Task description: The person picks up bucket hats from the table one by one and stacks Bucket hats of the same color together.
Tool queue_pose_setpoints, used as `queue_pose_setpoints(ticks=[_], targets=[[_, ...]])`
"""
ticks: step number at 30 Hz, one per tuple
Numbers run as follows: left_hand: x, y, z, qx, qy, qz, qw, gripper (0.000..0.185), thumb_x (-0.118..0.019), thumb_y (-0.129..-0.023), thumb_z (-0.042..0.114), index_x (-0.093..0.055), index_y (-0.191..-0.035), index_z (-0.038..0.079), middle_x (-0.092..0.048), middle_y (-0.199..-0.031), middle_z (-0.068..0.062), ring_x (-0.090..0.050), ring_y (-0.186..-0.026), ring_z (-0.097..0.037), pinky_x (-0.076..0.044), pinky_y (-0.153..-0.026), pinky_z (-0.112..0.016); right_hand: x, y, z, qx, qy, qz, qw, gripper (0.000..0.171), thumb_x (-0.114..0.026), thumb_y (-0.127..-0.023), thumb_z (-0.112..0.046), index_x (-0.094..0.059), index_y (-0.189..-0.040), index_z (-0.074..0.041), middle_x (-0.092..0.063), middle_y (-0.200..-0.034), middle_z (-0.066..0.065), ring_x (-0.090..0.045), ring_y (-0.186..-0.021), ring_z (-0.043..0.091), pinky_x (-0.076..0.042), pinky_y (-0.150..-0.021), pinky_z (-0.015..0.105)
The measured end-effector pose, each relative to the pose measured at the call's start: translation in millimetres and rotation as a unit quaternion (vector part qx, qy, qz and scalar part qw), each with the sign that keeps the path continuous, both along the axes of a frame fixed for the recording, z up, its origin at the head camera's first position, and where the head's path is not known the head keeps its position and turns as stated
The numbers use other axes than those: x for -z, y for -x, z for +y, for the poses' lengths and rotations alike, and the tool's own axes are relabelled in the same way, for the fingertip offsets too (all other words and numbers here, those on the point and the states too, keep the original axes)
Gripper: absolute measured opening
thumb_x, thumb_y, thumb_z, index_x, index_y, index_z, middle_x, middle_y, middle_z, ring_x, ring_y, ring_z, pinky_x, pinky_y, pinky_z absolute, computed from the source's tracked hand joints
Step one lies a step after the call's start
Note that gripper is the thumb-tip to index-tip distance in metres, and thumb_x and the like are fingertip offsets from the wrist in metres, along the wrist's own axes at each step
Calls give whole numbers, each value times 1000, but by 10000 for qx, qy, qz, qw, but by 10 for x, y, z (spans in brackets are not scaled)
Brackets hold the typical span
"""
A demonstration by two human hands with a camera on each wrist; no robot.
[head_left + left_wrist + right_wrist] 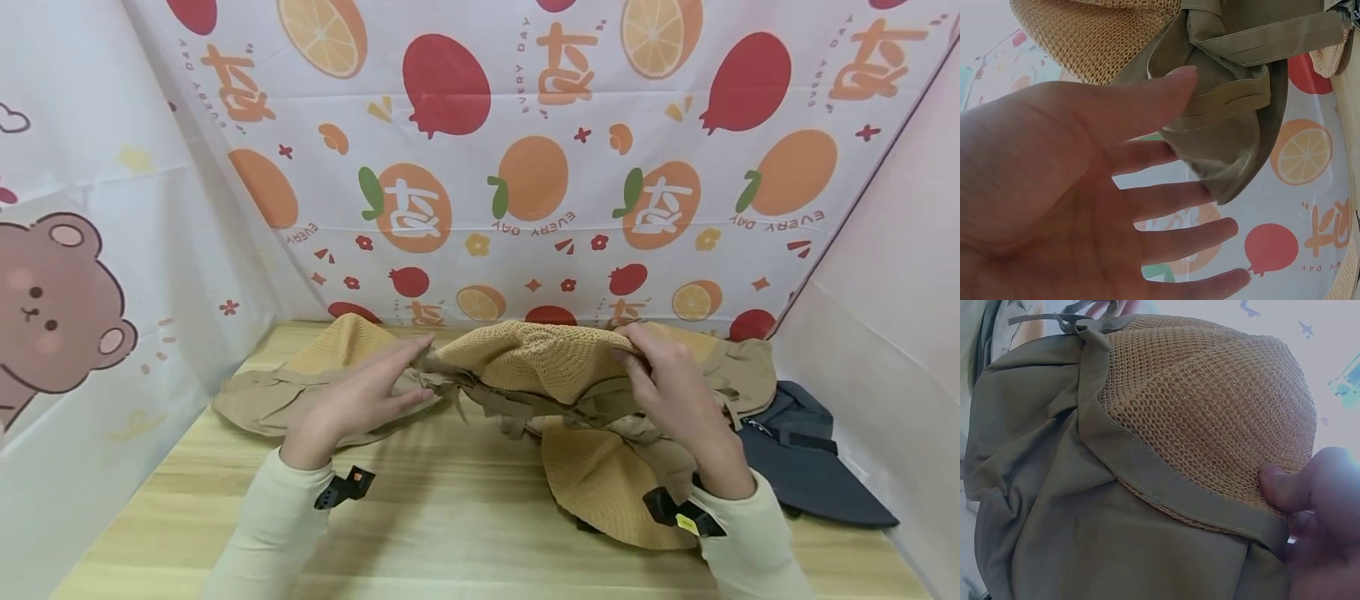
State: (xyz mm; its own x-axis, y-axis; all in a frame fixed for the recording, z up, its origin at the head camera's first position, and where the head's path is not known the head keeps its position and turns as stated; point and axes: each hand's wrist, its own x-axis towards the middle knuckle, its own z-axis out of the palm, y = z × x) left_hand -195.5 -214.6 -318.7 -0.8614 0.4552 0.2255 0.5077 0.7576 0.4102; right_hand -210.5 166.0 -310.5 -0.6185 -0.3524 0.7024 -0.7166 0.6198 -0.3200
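Observation:
Held up above the table is a sun hat [536, 354] with a tan woven crown and an olive cloth brim. My right hand [671, 383] pinches its right side, the thumb on the weave beside the cloth band, as the right wrist view shows. My left hand [356, 400] is at the hat's other end with straight, spread fingers. In the left wrist view, the thumb overlaps a cloth strap [1229, 103] and the forefinger's tip passes behind the brim; whether they touch is unclear. Below the raised hat lies another tan hat [607, 492], partly covered by my right wrist.
A similar hat [341, 350] lies at the back left, behind my left hand. At the back right rests another tan hat [742, 375], beside a dark blue cap [813, 479]. All lie on a wooden table [435, 517] against a fruit-print curtain [465, 225].

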Motion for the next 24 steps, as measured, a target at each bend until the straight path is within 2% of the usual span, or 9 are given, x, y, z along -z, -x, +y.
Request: queue_pose_setpoints(ticks=[5, 7, 9, 10, 12, 17, 20, 24], targets=[[-5, 38, 28, 40, -131, 167, 9998, 71, -69, -99, 14, -33, -158, 0, -52, -151, -23, -52, -139, -40, -40, -116, -59, 31, 22, -6, -80, 64, -66, 9999, 18, -62, -95, 10, -67, -97, -8, -57, -77, 0, -40, -65, 7, -35, -58, 23], [-1, 64, 47, 84, -201, 344, 9992, 69, -71, -98, 13, -37, -157, 0, -61, -138, -20, -61, -123, -34, -48, -108, -51, 35, 31, -12, -136, 93, -131, 9998, 18, -62, -96, 10, -67, -96, -8, -55, -75, 0, -40, -65, 6, -35, -58, 23], [5, 87, 63, 153, -211, 554, 9981, 66, -73, -96, 12, -42, -153, 0, -67, -113, -13, -64, -101, -26, -52, -93, -40, 35, 38, -17, -166, 100, -196, 9996, 18, -62, -96, 9, -66, -96, -8, -53, -74, -1, -39, -64, 6, -34, -57, 23], [12, 99, 69, 194, -221, 647, 9975, 65, -74, -95, 11, -45, -151, 0, -64, -99, -9, -60, -89, -22, -50, -85, -36, 39, 43, -17, -174, 102, -244, 9995, 17, -62, -96, 8, -66, -96, -8, -52, -73, -1, -38, -63, 6, -35, -56, 23], [20, 119, 74, 282, -258, 752, 9964, 58, -76, -94, 12, -52, -146, 2, -55, -85, -1, -49, -76, -17, -42, -73, -30, 43, 50, -17, -172, 94, -315, 9993, 16, -63, -96, 8, -67, -97, -8, -51, -72, -1, -38, -62, 6, -35, -56, 24], [41, 148, 87, 404, -314, 820, 9953, 37, -77, -93, 14, -66, -129, 10, -68, -96, 3, -54, -79, -15, -44, -72, -29, 55, 76, -5, -70, 47, -524, 9986, 14, -63, -98, 4, -67, -101, -8, -49, -72, -1, -39, -61, 8, -36, -56, 24], [60, 166, 104, 462, -303, 777, 9954, 32, -77, -93, 16, -68, -124, 11, -71, -100, 3, -55, -79, -12, -47, -71, -30, 67, 94, -1, -36, 51, -595, 9982, 13, -63, -98, 3, -67, -102, -9, -49, -71, -1, -39, -61, 9, -36, -56, 25], [78, 169, 131, 556, -269, 694, 9957, 33, -77, -93, 18, -68, -124, 13, -74, -103, 5, -63, -86, -9, -54, -78, -33, 95, 129, -14, -87, 28, -578, 9983, 12, -63, -98, 2, -66, -98, -10, -46, -69, -2, -37, -60, 8, -35, -56, 24]])
